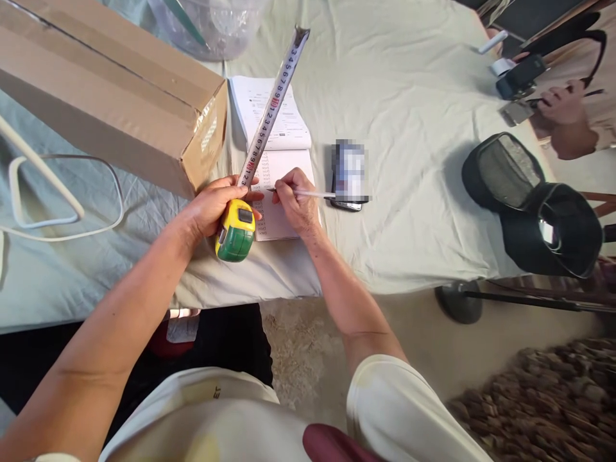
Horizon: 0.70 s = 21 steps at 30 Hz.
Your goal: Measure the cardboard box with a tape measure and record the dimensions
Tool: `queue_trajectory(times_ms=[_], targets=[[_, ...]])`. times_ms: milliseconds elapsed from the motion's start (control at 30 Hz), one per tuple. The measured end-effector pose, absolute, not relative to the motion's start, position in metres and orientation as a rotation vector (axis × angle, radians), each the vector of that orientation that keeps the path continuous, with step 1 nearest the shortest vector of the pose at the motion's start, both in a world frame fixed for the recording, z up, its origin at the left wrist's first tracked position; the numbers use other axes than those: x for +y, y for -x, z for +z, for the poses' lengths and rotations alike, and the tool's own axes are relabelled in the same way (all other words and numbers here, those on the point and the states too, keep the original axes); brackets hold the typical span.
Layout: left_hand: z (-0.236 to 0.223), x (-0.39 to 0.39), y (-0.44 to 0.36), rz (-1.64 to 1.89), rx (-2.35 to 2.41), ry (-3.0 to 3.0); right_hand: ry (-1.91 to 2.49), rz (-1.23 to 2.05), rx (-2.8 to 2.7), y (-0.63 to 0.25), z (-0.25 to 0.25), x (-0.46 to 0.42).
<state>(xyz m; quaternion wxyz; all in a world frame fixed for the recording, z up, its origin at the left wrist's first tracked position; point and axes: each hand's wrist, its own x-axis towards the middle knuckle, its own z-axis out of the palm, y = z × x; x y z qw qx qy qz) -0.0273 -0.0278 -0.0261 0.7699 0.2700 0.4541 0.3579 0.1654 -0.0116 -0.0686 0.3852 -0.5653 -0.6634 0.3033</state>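
Observation:
My left hand [219, 204] is closed on a tape measure whose yellow and green case [237, 239] hangs just below the fingers. Its blade [269, 112] is drawn out and slants up to the right, over an open notebook [283, 221]. In my right hand [297, 200] is a slim, pale pen [315, 194], pinched between thumb and fingers, with its tip at the lower page. Handwritten lines run down that page in columns. The upper page [293, 131] bears printed text and is partly covered by the blade.
A cardboard box [144, 83] stands left of the notebook, near a clear plastic tub [216, 29]. To the right lie a phone [347, 170], blurred out, and an open black case [548, 218]. Another person's hand [563, 102] is at the far right edge, beside a small black device [520, 77].

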Motion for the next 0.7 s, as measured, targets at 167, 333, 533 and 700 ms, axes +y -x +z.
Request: queue_trajectory(times_ms=[167, 333, 533, 700], targets=[[-0.0270, -0.0282, 0.0281, 0.769, 1.002, -0.605, 1.476, 0.772, -1.726, -0.1643, -0.0729, -0.0087], [-0.0296, -0.0282, 0.0277, 0.774, 0.999, -0.608, 1.495, 0.751, -1.722, -0.1652, -0.0751, -0.0076], [-0.0271, -0.0287, 0.0267, 0.771, 1.002, -0.584, 1.496, 0.758, -1.750, -0.1659, -0.0768, -0.0075], [-0.0264, -0.0288, 0.0263, 0.770, 0.995, -0.579, 1.501, 0.764, -1.736, -0.1652, -0.0769, -0.0081]])
